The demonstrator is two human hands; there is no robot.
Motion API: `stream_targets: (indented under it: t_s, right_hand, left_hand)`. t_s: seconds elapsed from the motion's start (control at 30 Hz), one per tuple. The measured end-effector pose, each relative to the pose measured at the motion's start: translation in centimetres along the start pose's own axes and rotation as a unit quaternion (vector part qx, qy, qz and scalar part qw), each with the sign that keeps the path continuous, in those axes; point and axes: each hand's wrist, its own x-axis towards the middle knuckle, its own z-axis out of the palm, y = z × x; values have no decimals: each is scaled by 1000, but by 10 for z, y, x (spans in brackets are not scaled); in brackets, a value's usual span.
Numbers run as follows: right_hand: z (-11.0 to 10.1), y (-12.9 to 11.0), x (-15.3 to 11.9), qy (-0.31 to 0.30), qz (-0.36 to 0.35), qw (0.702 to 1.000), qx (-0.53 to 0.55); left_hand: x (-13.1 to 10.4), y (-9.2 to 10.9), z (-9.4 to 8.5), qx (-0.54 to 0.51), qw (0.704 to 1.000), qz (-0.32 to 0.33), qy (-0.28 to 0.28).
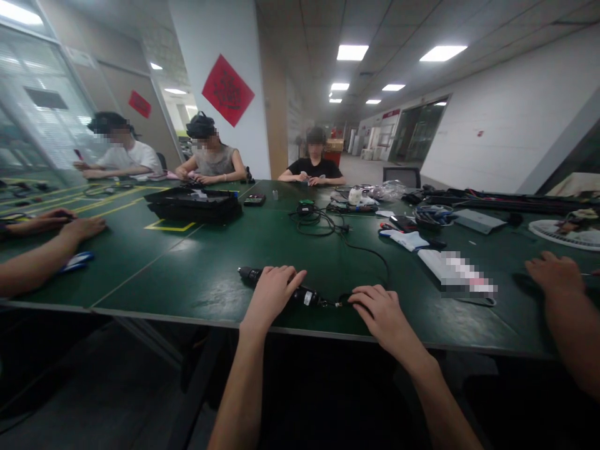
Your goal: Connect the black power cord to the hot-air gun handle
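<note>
A black electric screwdriver [308, 296] lies on its side on the green table, its tip pointing left. My left hand [272, 289] is closed over the middle of its body, hiding part of it. Close to the tool's rear end, my right hand [382, 315] has its fingers bent down on the black cable [385, 261], near a small connector [338, 304]. The exact grip of those fingertips is partly hidden. Farther back, the cable runs to a loose coil with a plug.
A black tray [194, 206] stands at the back left. On the right lie gloves [407, 240], a white box [445, 269], bundled wires [434, 215] and a white round frame [544, 234]. Other people's hands rest at both sides; several people sit across the table [210, 269].
</note>
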Motion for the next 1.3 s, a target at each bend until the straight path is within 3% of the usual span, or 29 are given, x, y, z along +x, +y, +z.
stream_targets:
  t_s: [0.13,0.2,0.33,0.43,0.57,0.73,0.83,0.93,1.1,1.3]
  right_hand:
    - [0,-6,-3,42,-8,999,-4]
    - [-2,-12,-5,53,-25,998,13]
    - [-6,-32,-5,28,-70,995,66]
    - [-4,-48,-5,10,-76,996,45]
    - [-3,-60,-11,-30,-34,999,14]
    - [-9,-63,-10,-82,21,980,179]
    - [-6,-61,3,-111,38,937,328]
    - [6,-58,17,-82,48,901,424]
    - [23,-55,33,-2,44,938,343]
    - [20,-38,28,10,40,965,259]
  left_hand:
    - [1,13,-2,-74,997,-17,31]
    - [-3,19,-7,-126,992,16,8]
    - [-14,28,-14,-158,980,109,-61]
    - [-14,32,-11,-141,983,109,-48]
    - [-7,35,-1,-109,989,99,-20]
    - [-1,40,9,-51,995,86,5]
    - [2,45,12,-18,996,82,2]
    - [5,47,13,3,997,83,-2]
    - [5,48,9,-4,995,98,-13]
    - [0,46,1,-52,992,113,-37]
